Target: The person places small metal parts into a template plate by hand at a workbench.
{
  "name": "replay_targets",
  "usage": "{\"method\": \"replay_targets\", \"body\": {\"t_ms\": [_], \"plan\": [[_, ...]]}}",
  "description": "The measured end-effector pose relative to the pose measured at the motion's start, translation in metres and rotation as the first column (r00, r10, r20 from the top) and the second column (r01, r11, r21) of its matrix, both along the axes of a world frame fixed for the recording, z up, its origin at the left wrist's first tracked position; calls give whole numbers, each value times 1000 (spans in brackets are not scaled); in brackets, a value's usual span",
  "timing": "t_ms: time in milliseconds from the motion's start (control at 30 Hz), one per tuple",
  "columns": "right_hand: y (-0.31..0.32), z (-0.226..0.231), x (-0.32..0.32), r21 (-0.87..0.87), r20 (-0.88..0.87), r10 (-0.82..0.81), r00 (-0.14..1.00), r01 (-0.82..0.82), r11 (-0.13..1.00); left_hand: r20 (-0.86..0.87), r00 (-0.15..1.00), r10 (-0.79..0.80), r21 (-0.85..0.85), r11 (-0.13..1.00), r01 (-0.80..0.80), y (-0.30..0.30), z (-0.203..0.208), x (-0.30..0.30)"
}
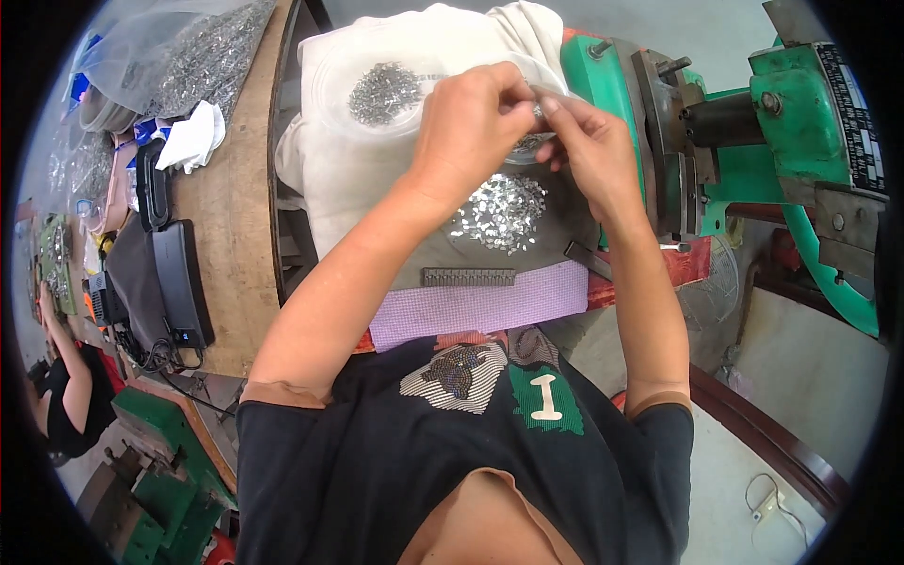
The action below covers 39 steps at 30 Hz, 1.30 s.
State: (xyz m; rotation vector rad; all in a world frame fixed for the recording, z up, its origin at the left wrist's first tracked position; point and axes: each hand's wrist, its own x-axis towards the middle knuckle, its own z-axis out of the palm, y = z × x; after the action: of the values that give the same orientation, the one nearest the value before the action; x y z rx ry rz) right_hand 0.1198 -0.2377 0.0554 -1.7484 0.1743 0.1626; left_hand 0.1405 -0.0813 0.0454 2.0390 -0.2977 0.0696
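Observation:
My left hand (471, 122) and my right hand (593, 151) meet over the far side of the cloth-covered work surface. Fingers of both are pinched close together around something small, which they mostly hide. Beneath them a clear plastic bowl (525, 158) shows in part, with shiny bits in it. To the left, small metal pins (384, 92) lie heaped in a shallow clear container (328, 80). Closer to me, loose flat silvery metal pieces (501, 213) are spread on the beige cloth (353, 207). A slotted metal strip (468, 277) lies near the purple checked cloth (471, 306).
A green machine (805, 122) with a dark metal fixture stands at the right. A dark flat bar (588, 259) lies near my right forearm. On the wooden table (235, 207) at left are a black device (182, 282), white tissue (195, 137) and bagged metal parts (212, 61). Another person's arm (71, 353) shows far left.

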Motion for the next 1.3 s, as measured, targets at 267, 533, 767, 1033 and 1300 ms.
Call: {"method": "replay_targets", "body": {"t_ms": [267, 533, 767, 1033, 1300], "plan": [[1, -7, 0, 475, -115, -142, 983, 180, 861, -301, 933, -200, -627, 778, -35, -4, 2, -2], [11, -7, 0, 310, 35, -285, 958, 261, 914, -267, 948, -174, -609, 793, -26, -2, 1, -3], [14, 1, -1, 297, 42, -262, 964, 238, 925, -162, 978, -129, -674, 738, -15, -5, -3, -4], [7, -4, -1, 77, 103, -229, 968, 222, 972, -125, 991, -51, -357, 934, 3, 2, -5, -5], [-2, -14, 3, -309, 397, -66, 916, 201, 930, 325, 946, -8, 64, 998, -13, 10, -15, -14]]}}
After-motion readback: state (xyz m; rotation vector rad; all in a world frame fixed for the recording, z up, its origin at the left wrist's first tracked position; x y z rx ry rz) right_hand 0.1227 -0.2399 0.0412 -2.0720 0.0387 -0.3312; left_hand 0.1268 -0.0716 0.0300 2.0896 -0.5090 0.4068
